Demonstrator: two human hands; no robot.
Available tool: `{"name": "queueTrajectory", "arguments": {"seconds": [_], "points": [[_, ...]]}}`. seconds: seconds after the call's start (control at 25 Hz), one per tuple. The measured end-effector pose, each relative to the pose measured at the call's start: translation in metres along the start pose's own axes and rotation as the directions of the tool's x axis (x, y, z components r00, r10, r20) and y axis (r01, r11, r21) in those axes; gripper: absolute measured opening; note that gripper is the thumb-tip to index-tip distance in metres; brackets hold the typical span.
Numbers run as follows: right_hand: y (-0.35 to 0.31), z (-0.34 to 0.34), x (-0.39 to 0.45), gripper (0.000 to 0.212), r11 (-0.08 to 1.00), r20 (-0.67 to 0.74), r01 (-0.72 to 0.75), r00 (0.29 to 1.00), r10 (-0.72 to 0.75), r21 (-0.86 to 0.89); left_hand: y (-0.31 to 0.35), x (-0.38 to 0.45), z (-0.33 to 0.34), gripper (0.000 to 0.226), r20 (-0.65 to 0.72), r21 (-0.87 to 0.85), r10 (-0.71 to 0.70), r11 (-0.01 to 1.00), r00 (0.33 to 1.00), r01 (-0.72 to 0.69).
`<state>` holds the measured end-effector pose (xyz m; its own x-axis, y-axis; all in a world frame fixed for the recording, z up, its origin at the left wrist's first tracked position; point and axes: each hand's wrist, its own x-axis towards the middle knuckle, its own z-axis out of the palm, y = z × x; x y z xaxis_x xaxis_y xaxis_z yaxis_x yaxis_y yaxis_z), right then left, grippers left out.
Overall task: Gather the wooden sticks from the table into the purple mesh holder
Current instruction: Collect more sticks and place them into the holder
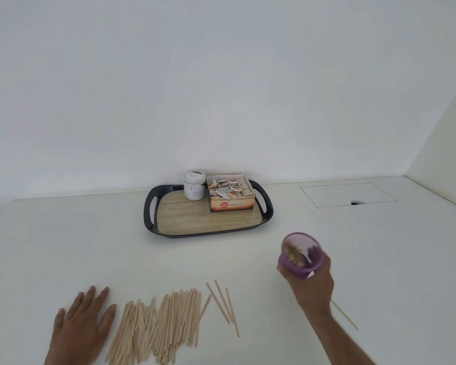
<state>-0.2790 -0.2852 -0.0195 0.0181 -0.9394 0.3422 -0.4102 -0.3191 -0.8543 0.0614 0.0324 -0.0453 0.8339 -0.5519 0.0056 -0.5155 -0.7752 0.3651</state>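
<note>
Wooden sticks (pixel 158 325) lie heaped on the table (pixel 63 246) near me, a few strays to the right — none gathered yet, I judge. Purple mesh holder (pixel 300 255) tipped in my right hand (pixel 312 284), which grips it; contents blurred. Left hand (pixel 83 326) flat, fingers spread, beside the heap.

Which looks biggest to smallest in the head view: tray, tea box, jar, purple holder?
1. Tray
2. Tea box
3. Purple holder and jar: alike; the holder is nearer the camera, so unranked.
</note>
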Motion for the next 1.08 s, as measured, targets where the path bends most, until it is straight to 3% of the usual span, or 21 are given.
{"name": "queueTrajectory", "arguments": {"seconds": [0.04, 0.16, 0.28, 0.4, 0.52, 0.68, 1.08], "points": [[-0.002, 0.0, 0.001, 0.091, 0.999, -0.042, -0.032, 0.999, 0.032, 0.006, 0.0, -0.001, 0.0, 0.056, 0.0, 0.0, 0.0, 1.0, 1.0, 0.0], [-0.002, 0.002, -0.002, 0.093, 0.999, 0.06, 0.044, 0.997, -0.043, -0.024, 0.001, -0.001, -0.001, 0.055, -0.014, -0.007, 0.0, 1.0, 1.0, 0.0], [-0.004, 0.001, -0.001, 0.091, 0.999, -0.029, -0.038, 0.999, 0.039, 0.014, -0.001, -0.001, 0.0, 0.056, 0.005, 0.005, 0.0, 1.0, 1.0, 0.0], [0.0, 0.002, -0.004, 0.096, 1.0, 0.08, 0.025, 0.996, -0.024, -0.015, 0.0, -0.001, -0.001, 0.055, -0.008, -0.011, 0.001, 1.0, 1.0, -0.002], [0.001, -0.001, -0.001, 0.095, 0.991, -0.005, -0.109, 0.994, 0.109, 0.08, 0.0, -0.001, 0.0, 0.056, 0.008, -0.006, 0.006, 1.0, 1.0, -0.006], [0.007, 0.0, -0.007, 0.096, 0.996, 0.136, -0.086, 0.987, 0.083, 0.02, -0.002, 0.001, -0.001, 0.056, 0.006, -0.002, 0.009, 1.0, 1.0, -0.009], [0.013, -0.002, -0.012, 0.091, 0.985, 0.224, -0.171, 0.961, 0.164, 0.012, -0.002, -0.002, -0.001, 0.057, 0.01, -0.021, 0.013, 1.0, 1.0, -0.013]]}}
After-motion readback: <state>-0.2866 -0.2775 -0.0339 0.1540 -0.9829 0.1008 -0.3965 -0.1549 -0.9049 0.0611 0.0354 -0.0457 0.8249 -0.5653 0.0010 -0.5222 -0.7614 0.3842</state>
